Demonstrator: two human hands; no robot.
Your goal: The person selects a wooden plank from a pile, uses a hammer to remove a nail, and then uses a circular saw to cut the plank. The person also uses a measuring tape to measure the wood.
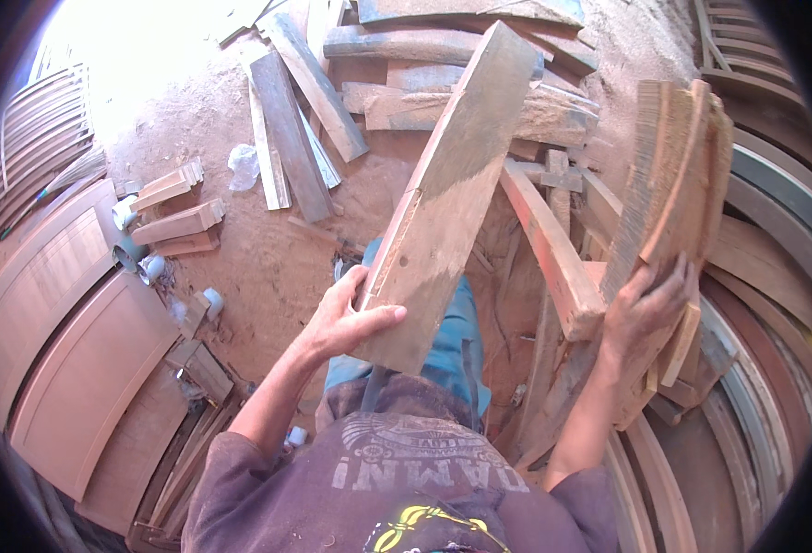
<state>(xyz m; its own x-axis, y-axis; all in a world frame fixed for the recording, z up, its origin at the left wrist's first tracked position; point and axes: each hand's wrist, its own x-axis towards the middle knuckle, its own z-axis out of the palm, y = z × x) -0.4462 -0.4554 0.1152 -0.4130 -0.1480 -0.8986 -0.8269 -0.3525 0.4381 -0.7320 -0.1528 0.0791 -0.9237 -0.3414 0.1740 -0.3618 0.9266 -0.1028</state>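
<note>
A thick wooden plank (461, 184) slants up and away in front of my body, its face pale with a darker patch. My left hand (350, 318) grips its near end, thumb across the face and fingers around the left edge. To the right, several rough-sawn wooden boards (669, 175) stand tilted in a bundle. My right hand (647, 309) is closed on the edge of these boards, fingers curled over it; part of the grip is hidden. Between the two hands lies a squared timber (553, 253) with a reddish side, its end beside the right hand.
Stacked timbers (461, 106) lie at the far side, with loose planks (290, 138) left of them. Cabinet-like panels (97, 373) line the left, near short wood blocks (180, 226) and a crumpled plastic bag (243, 168). Long boards (747, 405) lean along the right. Sawdust covers the ground.
</note>
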